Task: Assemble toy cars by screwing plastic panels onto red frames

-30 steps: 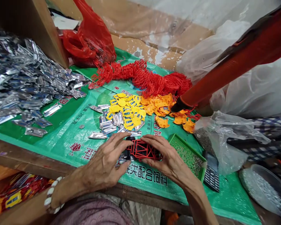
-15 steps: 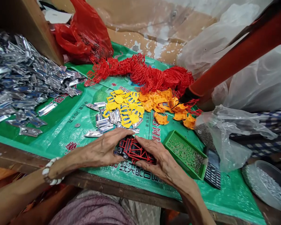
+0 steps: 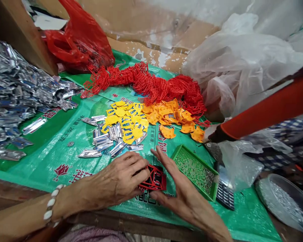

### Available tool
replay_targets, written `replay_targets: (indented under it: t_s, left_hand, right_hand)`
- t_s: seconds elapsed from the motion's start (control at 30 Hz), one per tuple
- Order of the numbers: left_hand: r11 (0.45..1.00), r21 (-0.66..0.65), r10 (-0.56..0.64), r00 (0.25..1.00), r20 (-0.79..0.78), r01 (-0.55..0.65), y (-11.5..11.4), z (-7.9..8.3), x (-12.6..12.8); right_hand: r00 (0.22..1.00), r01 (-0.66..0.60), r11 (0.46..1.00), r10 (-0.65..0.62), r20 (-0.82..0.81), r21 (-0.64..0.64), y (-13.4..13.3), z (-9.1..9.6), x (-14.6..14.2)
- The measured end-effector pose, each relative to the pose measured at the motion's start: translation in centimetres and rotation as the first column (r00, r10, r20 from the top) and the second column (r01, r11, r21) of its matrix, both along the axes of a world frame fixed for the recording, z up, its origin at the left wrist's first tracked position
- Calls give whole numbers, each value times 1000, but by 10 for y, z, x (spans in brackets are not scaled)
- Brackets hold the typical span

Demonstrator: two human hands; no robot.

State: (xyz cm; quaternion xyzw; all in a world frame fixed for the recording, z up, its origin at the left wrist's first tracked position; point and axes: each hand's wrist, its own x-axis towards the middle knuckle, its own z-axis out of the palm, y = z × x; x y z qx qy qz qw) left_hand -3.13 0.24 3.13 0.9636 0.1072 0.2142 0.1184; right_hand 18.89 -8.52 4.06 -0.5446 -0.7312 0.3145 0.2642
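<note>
My left hand (image 3: 125,178), with a bead bracelet on the wrist, curls over the left end of a toy car chassis (image 3: 155,178). The chassis has a red lattice frame over a black base, and much of it is hidden under the fingers. My right hand (image 3: 175,185) is open beside the chassis's right end, thumb and fingers spread; whether the thumb touches it I cannot tell. Just beyond the hands lie silver printed parts (image 3: 103,143) and yellow printed pieces (image 3: 127,121).
Orange curved pieces (image 3: 168,116) and a heap of red frames (image 3: 161,87) lie farther back. A green tray (image 3: 178,151) of small screws and a calculator (image 3: 225,193) are at right. An orange-red rod-shaped tool (image 3: 262,109) slants in. Silver parts (image 3: 22,90) pile up left.
My left hand has moved over the chassis and curled its fingers on it. My right hand has loosened and spread. The orange-red tool has shifted right and lower in view.
</note>
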Motion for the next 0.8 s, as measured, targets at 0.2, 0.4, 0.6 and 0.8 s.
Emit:
replay_targets:
  t_s: [0.2,0.4,0.6,0.8]
  left_hand:
    - [991,132,-28,1000,1,28,4,-9,2]
    - [993,84,-78,997,-18,79,7,-9,1]
    - [991,-87,-103,994,24,105,13,-4,-2]
    - [976,-204,-27,979,204,69,10,-14,0]
  right_hand:
    - [985,117,992,-121,122,42,52,33,6]
    - [934,111,982,-156,320,155,125,-6,-27]
    - [934,156,971,-205,292,182,148,-23,-37]
    - [939,199,941,-263,221,275,126,8,-36]
